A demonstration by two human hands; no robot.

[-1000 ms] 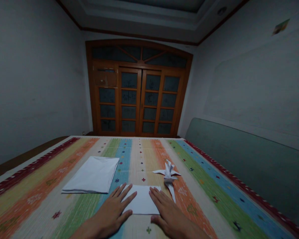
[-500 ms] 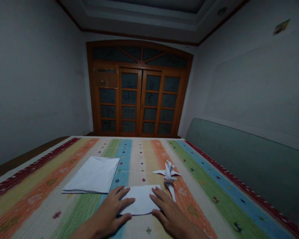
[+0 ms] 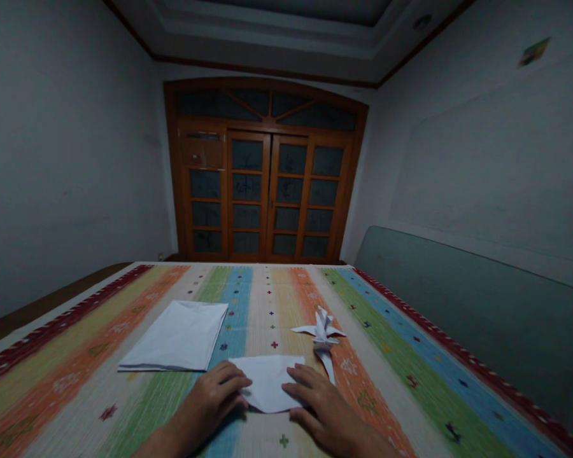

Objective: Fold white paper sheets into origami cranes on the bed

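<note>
A folded white sheet of paper lies on the striped cloth in front of me. My left hand is at its left edge, fingers drawn together and thumb close under them, pinching the near-left edge. That corner is hidden behind the fingers. On the paper's right part rests my right hand, its fingers spread and lying flat. Just beyond the right hand sits a folded white paper flower with pointed petals and a stem-like strip towards me.
A stack of white paper lies to the left on the colourful striped tablecloth. A greenish padded backrest runs along the table's right side. Wooden doors with glass panes stand beyond the far edge.
My left hand's fingers have gone from spread on the paper to drawn together at its left edge. The right hand stays on the paper, barely shifted.
</note>
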